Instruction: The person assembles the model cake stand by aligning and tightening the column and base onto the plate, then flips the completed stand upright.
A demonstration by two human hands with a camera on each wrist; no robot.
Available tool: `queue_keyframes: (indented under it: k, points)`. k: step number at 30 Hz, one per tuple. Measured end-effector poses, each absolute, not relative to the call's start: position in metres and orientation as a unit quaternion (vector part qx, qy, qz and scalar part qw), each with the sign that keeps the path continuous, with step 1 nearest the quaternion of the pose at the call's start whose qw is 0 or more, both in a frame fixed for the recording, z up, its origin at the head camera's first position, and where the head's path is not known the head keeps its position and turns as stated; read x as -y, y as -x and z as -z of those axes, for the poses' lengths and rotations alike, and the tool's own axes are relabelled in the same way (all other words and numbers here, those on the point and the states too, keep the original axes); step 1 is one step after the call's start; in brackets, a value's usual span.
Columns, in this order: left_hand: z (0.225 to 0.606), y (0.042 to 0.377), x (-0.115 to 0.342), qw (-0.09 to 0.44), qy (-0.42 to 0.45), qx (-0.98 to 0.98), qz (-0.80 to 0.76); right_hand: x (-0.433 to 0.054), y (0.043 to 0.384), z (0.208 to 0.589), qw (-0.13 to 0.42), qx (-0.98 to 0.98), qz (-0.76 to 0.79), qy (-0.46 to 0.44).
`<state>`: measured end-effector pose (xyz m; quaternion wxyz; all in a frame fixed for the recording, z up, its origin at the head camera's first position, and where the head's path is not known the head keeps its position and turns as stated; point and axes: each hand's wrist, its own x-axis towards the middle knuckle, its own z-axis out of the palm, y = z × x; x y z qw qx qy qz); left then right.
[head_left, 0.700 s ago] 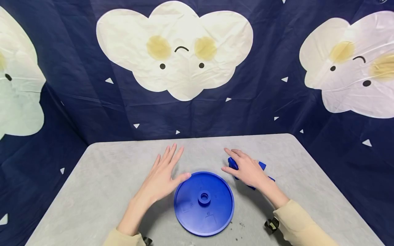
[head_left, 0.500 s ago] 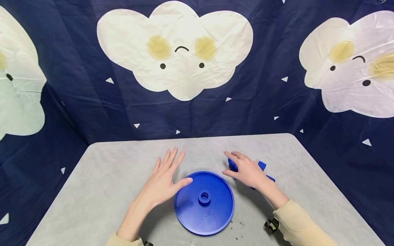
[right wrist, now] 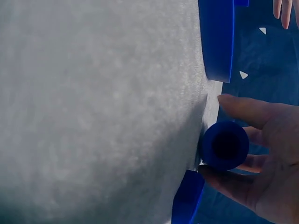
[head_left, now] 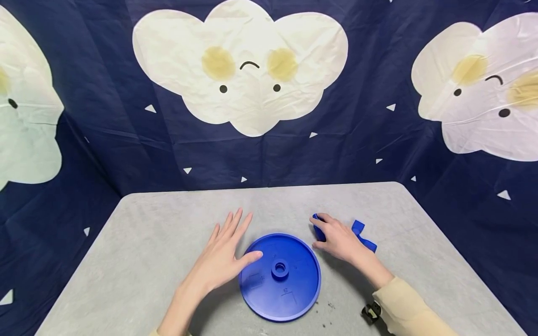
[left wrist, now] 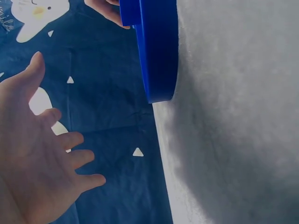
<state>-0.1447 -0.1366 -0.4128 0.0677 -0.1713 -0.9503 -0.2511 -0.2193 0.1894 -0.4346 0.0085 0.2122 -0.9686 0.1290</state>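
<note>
A round blue disc (head_left: 290,303) with a raised rim and a hollow central hub lies on the table. My left hand (head_left: 218,261) hovers over its left side, fingers spread and thumb overlapping the rim in the head view. In the left wrist view that hand (left wrist: 42,158) holds nothing. To the right of the disc a short blue tube (head_left: 318,234) lies on its side under my right hand (head_left: 342,239). In the right wrist view the fingers reach behind and below the tube (right wrist: 243,142), while the thumb stands apart above it.
Just right of my right hand lies a blue piece (head_left: 362,235) with flared ends, partly covered by the hand. Dark crumbs (head_left: 324,324) dot the grey table (head_left: 138,261) near the disc. A dark blue cloth with clouds (head_left: 248,154) hangs behind the table.
My right hand has lowered onto the tube, its fingers bending more and uncovering more of the flared piece. My left hand has drifted slightly toward me, still spread.
</note>
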Motion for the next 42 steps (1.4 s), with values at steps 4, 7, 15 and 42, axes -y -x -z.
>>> queue_keyframes:
  k: [4,7,15,42]
  points:
    - [0.415,0.141,0.137,0.07,0.168,0.951,0.249,-0.192,0.219,0.437,0.008,0.966,-0.137,-0.218]
    - [0.417,0.14,0.137,0.074,0.169,0.952,0.243,-0.194,0.218,0.438,0.011,0.964,-0.149,-0.22]
    - [0.42,0.138,0.138,0.065,0.169,0.954,0.24,-0.195,0.217,0.438,0.026,0.961,-0.186,-0.204]
    - [0.429,0.127,0.152,-0.005,0.163,0.951,0.262,-0.186,0.194,0.399,0.149,0.927,-0.306,-0.156]
